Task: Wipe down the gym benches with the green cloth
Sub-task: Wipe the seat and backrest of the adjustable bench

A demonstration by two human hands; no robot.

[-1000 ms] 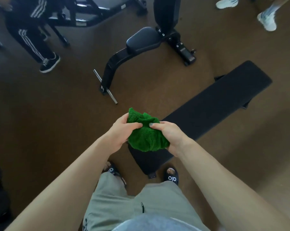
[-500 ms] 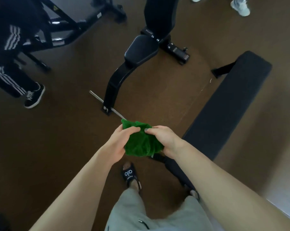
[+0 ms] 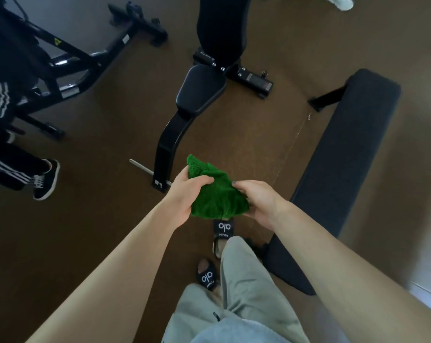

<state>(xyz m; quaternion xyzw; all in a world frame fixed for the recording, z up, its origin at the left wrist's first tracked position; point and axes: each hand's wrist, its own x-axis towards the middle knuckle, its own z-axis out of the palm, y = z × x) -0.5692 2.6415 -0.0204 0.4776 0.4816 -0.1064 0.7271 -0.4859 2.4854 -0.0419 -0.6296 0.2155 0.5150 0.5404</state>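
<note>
Leftmost, a bystander: leg point(image 3: 4, 167) in black striped trousers and a dark shoe point(image 3: 46, 180) at the frame edge; beside it a black rack point(image 3: 68, 58) on the brown floor point(image 3: 98, 219)
Left hand: left hand point(image 3: 186, 198) grips the cloth's left side, thumb curled over the top
Cloth: cloth point(image 3: 215, 196) bunched up, green, held in the air between both hands (touching neither bench), above a black slide point(image 3: 223, 229)
Incline bench: incline bench point(image 3: 200, 90) stands beyond the hands, back pad raised; its foot bar lies just behind the left hand
Right hand: right hand point(image 3: 259, 204) holds the cloth's right side, fingers curled round it
Flat bench: flat bench point(image 3: 345, 169) runs along the right, just beside the right forearm; black pad
</note>
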